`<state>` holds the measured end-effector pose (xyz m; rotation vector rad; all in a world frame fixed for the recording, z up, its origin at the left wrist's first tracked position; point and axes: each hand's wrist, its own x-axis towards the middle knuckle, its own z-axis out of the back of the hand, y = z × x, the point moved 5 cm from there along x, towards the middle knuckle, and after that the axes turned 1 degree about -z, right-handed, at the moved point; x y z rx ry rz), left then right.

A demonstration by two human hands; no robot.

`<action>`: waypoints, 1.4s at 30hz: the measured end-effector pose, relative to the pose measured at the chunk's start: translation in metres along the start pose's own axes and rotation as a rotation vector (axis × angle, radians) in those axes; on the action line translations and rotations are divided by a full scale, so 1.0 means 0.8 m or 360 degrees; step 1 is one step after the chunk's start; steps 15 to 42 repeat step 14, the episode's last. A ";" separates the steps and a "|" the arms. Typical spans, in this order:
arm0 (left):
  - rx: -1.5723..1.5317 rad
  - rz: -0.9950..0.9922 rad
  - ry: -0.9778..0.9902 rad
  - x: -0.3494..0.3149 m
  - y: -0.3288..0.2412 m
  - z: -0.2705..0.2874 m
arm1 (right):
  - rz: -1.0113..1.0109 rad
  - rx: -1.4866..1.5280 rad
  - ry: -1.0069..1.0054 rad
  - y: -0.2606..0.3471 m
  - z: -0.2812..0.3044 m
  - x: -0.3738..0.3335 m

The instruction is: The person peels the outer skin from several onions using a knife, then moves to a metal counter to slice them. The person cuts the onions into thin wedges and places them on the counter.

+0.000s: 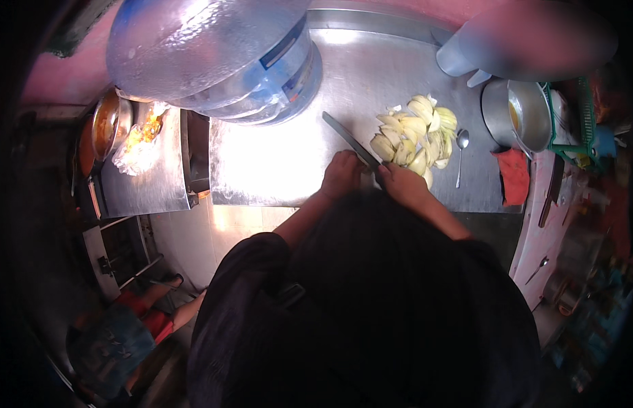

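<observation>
My right hand (403,183) grips the handle end of a long knife (346,137), whose dark grey blade points up and to the left over the steel worktop (357,75). Close beside the blade, my left hand (341,175) has its fingers curled in; what they hold, if anything, is hidden. Just beyond my right hand lies a heap of pale yellow-green cut wedges (415,132), some browned, whose exact kind I cannot tell. A metal spoon (461,153) rests to the right of the heap.
A big clear blue water bottle (262,88) stands at the far left of the worktop. To the right are a metal pot (496,112), a red cloth (513,178) and a green basket (585,122). A side table (150,194) holds a bowl (112,126). Another person (119,343) is at lower left.
</observation>
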<state>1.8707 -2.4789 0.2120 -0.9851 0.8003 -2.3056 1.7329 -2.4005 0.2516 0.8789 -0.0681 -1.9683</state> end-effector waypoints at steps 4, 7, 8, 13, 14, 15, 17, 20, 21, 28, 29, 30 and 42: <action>0.0003 0.0084 -0.0017 -0.005 0.006 -0.001 | -0.0089 -0.0040 0.0041 -0.002 0.017 -0.035; 0.0056 0.0071 -0.0029 -0.008 0.005 -0.003 | -0.0128 -0.0142 0.0138 -0.014 0.007 -0.048; 0.0072 0.0056 -0.0036 -0.010 0.004 -0.003 | -0.0104 -0.0119 0.0085 -0.012 0.002 -0.044; 0.0106 -0.0014 -0.0058 -0.006 0.003 -0.002 | 0.0037 0.0013 -0.0021 0.007 -0.020 0.007; 0.0108 -0.0045 -0.0097 -0.007 0.004 -0.003 | 0.0030 0.0072 0.0133 0.009 -0.017 0.014; 0.0108 -0.0045 -0.0097 -0.007 0.004 -0.003 | 0.0030 0.0072 0.0133 0.009 -0.017 0.014; 0.0108 -0.0045 -0.0097 -0.007 0.004 -0.003 | 0.0030 0.0072 0.0133 0.009 -0.017 0.014; 0.0108 -0.0045 -0.0097 -0.007 0.004 -0.003 | 0.0030 0.0072 0.0133 0.009 -0.017 0.014; 0.0108 -0.0045 -0.0097 -0.007 0.004 -0.003 | 0.0030 0.0072 0.0133 0.009 -0.017 0.014; 0.0108 -0.0045 -0.0097 -0.007 0.004 -0.003 | 0.0030 0.0072 0.0133 0.009 -0.017 0.014; 0.0108 -0.0045 -0.0097 -0.007 0.004 -0.003 | 0.0030 0.0072 0.0133 0.009 -0.017 0.014; 0.0108 -0.0045 -0.0097 -0.007 0.004 -0.003 | 0.0030 0.0072 0.0133 0.009 -0.017 0.014; 0.0108 -0.0045 -0.0097 -0.007 0.004 -0.003 | 0.0030 0.0072 0.0133 0.009 -0.017 0.014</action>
